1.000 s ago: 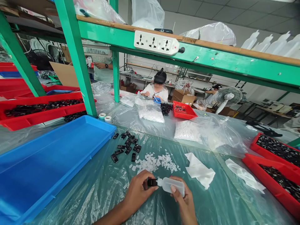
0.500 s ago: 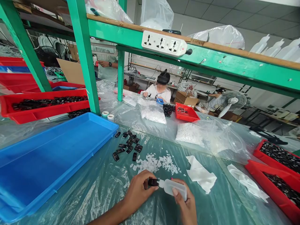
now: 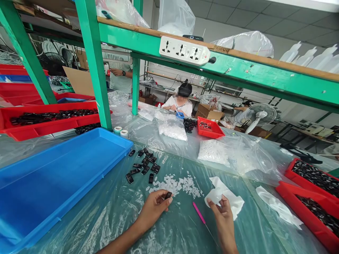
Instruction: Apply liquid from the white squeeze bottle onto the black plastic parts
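My left hand (image 3: pixel 155 208) pinches a small glossy black plastic piece (image 3: pixel 167 195) between thumb and fingers, just in front of the loose white bits. My right hand (image 3: pixel 222 211) is closed around a translucent white squeeze bottle (image 3: pixel 213 197), held over a crumpled white cloth (image 3: pixel 234 203). The bottle's outline blends with the cloth, and its nozzle cannot be made out. Between my hands lies a thin tool with a pink handle (image 3: pixel 198 212) and a slender metal shaft. Small white flakes (image 3: pixel 172 183) are scattered ahead, beside several black pieces (image 3: pixel 145 164).
At left stands a large blue tray (image 3: pixel 66 155), behind it a red tray of black parts (image 3: pixel 53 127). Red bins (image 3: pixel 296 197) line the right. Bags of white pieces (image 3: pixel 172 130) lie further back. A green shelf frame (image 3: pixel 119 35) crosses above; a person (image 3: pixel 180 102) sits opposite.
My right hand has moved right, taking the bottle away from the black piece and over to the cloth. The pink-handled tool has come into full view. My left hand has shifted slightly up, tilting the piece.
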Motion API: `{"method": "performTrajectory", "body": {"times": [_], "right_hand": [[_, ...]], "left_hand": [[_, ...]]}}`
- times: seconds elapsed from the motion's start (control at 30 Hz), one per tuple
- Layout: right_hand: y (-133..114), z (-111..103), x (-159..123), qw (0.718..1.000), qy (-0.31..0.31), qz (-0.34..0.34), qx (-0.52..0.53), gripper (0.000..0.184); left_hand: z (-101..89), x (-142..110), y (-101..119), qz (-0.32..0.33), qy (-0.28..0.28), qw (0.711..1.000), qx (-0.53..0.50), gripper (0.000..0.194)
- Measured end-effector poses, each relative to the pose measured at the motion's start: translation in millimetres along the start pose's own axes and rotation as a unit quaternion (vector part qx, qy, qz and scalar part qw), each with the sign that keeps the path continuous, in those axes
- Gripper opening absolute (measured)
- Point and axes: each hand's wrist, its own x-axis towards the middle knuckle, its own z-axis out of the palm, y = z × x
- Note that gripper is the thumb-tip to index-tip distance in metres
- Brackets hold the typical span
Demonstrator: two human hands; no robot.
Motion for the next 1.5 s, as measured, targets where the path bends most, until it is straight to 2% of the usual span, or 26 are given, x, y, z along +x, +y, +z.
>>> {"method": "performTrajectory", "body": {"times": [0.1, 0.2, 0.33, 0.47, 0.53, 0.57, 0.6, 0.63, 0.7, 0.77, 0.87, 0.93, 1.1, 1.3, 1.4, 1.5], "right_hand": [[10, -5, 10, 0.997, 0.017, -0.015, -0.070, 0.057], [17, -5, 15, 0.994, -0.017, -0.030, -0.105, 0.056], [19, -4, 16, 0.987, -0.034, -0.061, -0.142, 0.053], [11, -3, 3, 0.973, 0.065, -0.128, -0.179, 0.053], [4, 2, -9, 0.963, 0.103, -0.168, -0.184, 0.046], [0, 6, -16, 0.959, 0.087, -0.193, -0.187, 0.039], [-4, 12, -24, 0.955, 0.044, -0.220, -0.195, 0.033], [-8, 18, -31, 0.946, -0.028, -0.247, -0.210, 0.026], [-16, 33, -43, 0.892, -0.210, -0.292, -0.275, 0.023], [-22, 46, -51, 0.826, -0.328, -0.306, -0.342, 0.034], [-27, 58, -56, 0.769, -0.387, -0.314, -0.399, 0.040], [-28, 60, -58, 0.760, -0.388, -0.317, -0.415, 0.040], [-29, 61, -60, 0.778, -0.368, -0.291, -0.418, 0.040], [-23, 64, -59, 0.789, -0.365, -0.299, -0.393, 0.039], [-16, 63, -57, 0.827, -0.344, -0.289, -0.337, 0.035], [-11, 60, -53, 0.899, -0.292, -0.233, -0.228, 0.023]], "left_hand": [[-2.6, 1, 3, -0.019, -0.021, 0.999, -0.032, 0.037], [-5.3, 2, 8, -0.037, -0.031, 0.997, -0.057, 0.040], [-8.6, 3, 12, -0.054, -0.006, 0.996, -0.074, 0.047], [-10.0, 3, 15, -0.063, 0.017, 0.994, -0.093, 0.055], [-9.4, 2, 17, -0.063, 0.023, 0.993, -0.097, 0.059], [-8.8, 1, 18, -0.066, 0.026, 0.993, -0.097, 0.061], [-7.9, 0, 20, -0.069, 0.030, 0.992, -0.096, 0.064], [-7.0, -1, 21, -0.074, 0.034, 0.992, -0.095, 0.066], [-5.3, -2, 22, -0.080, 0.040, 0.992, -0.094, 0.069], [-3.9, -2, 24, -0.081, 0.043, 0.991, -0.093, 0.070], [-2.6, -2, 24, -0.081, 0.039, 0.991, -0.097, 0.071], [-2.1, -3, 24, -0.084, 0.034, 0.991, -0.103, 0.071], [-1.5, -4, 20, -0.081, 0.017, 0.990, -0.118, 0.069], [-1.3, -4, 16, -0.074, 0.003, 0.988, -0.136, 0.067], [-1.2, -4, 16, -0.074, 0.009, 0.988, -0.132, 0.064], [-0.5, -5, 15, -0.064, -0.004, 0.990, -0.126, 0.058]]}}
